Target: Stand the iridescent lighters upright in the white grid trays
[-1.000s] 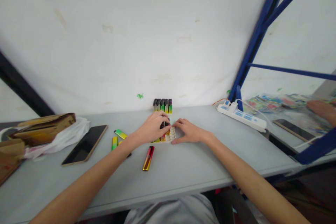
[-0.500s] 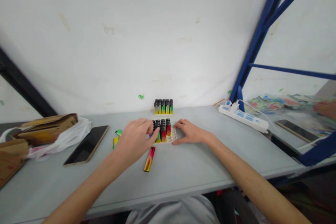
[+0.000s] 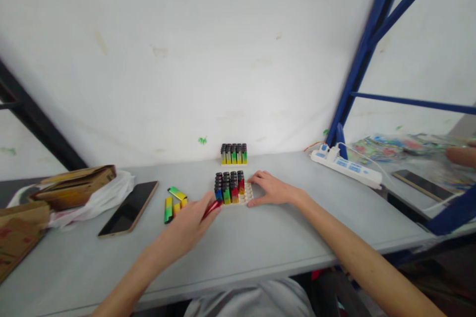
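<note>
A red lighter (image 3: 211,207) is pinched in my left hand (image 3: 191,220), just in front of a white tray (image 3: 246,199). Several black-topped lighters (image 3: 227,194) in blue, green and red stand upright in that tray, and holes show at its right side. My right hand (image 3: 270,189) rests at the tray's right edge, thumb and fingers apart. Behind it, a second tray (image 3: 234,162) is filled with upright lighters. Loose green and yellow lighters (image 3: 168,209) lie left of my left hand, which partly covers them.
At the left are a phone (image 3: 129,209), a white plastic bag (image 3: 97,195) and cardboard boxes (image 3: 76,187). A white power strip (image 3: 345,167) lies by the blue frame (image 3: 357,67) at the right. Beyond it are another phone (image 3: 422,183), plastic packages (image 3: 394,151) and another person's hand (image 3: 462,156).
My left hand has come down from the near tray and picked up the red lighter that lay on the table. My right hand has stayed at the tray's edge.
</note>
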`<action>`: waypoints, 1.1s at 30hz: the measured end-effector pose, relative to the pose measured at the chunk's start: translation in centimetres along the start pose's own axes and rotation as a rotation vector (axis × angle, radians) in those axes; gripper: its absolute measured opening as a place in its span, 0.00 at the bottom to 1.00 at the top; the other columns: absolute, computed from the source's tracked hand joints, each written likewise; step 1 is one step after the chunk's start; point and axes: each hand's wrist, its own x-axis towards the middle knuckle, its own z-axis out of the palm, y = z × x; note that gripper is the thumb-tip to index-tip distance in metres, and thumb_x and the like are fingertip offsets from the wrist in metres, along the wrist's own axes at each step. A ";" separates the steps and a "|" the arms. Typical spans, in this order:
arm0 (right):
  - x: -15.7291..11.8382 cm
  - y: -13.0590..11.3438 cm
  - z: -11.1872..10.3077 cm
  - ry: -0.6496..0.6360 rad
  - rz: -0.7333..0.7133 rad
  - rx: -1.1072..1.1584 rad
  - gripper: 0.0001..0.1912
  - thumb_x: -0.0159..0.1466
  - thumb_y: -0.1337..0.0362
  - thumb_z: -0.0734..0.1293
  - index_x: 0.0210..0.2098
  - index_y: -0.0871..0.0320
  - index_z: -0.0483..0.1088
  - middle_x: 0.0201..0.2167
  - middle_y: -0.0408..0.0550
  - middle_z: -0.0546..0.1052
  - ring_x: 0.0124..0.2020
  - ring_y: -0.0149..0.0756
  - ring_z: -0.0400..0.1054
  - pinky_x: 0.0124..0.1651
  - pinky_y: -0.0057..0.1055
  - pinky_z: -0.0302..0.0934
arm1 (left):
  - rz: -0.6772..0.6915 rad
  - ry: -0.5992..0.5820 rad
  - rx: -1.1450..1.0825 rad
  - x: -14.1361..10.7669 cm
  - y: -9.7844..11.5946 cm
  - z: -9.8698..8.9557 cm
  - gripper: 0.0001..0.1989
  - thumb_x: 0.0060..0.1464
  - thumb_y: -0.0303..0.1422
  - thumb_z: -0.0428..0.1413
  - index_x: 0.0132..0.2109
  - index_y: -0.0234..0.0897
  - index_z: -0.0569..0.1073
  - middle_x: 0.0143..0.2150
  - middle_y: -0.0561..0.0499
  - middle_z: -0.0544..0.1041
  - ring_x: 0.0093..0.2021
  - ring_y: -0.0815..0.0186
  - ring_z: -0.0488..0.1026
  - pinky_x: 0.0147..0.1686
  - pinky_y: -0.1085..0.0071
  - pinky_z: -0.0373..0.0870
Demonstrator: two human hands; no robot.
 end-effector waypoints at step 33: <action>-0.2 -0.1 -0.1 -0.029 0.017 0.031 0.38 0.58 0.38 0.72 0.57 0.58 0.69 0.50 0.57 0.72 0.52 0.50 0.65 0.58 0.48 0.62 | -0.025 0.109 -1.222 6.4 -0.7 -0.6 0.24 0.62 0.52 0.47 0.29 0.37 0.65 0.21 0.58 0.56 0.19 0.72 0.53 0.19 0.75 0.55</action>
